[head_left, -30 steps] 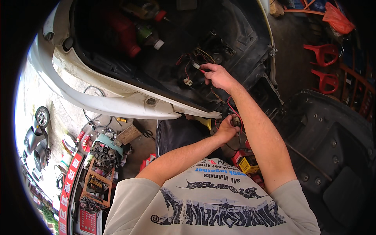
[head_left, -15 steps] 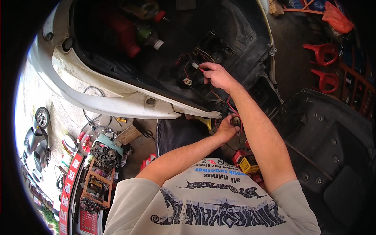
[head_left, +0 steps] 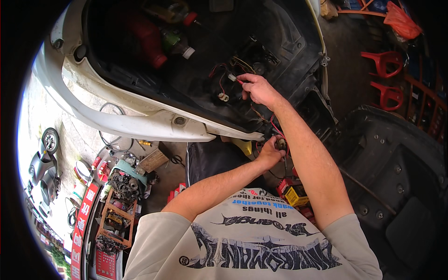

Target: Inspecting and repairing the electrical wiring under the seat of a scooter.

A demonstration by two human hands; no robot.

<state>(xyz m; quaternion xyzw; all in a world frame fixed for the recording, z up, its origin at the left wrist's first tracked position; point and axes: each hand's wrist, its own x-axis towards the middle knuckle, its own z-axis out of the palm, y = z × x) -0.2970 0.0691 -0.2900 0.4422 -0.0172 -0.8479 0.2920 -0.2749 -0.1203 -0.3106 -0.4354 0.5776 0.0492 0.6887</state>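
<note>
Inside the black underseat tub (head_left: 196, 100) of a white scooter body, my right hand (head_left: 262, 91) pinches a slim red piece, seemingly a test probe (head_left: 240, 82). Its tip is at a white plug connector (head_left: 232, 77) on thin red and dark wires. A second white connector (head_left: 223, 97) lies just below on the tub. Lower down, by the tub's near edge, my left hand (head_left: 270, 155) is closed around a pale wire connector (head_left: 281, 144). Red wires (head_left: 275, 125) run up from there beneath my right forearm. My fingers partly cover both held pieces.
Bottles, one with a white cap (head_left: 188, 52), lie at the tub's far left. The removed black seat (head_left: 392, 172) is at right. Engine parts (head_left: 126, 182) and a wooden block (head_left: 153, 160) sit on the floor at left. A yellow and red box (head_left: 296, 196) stands near my body.
</note>
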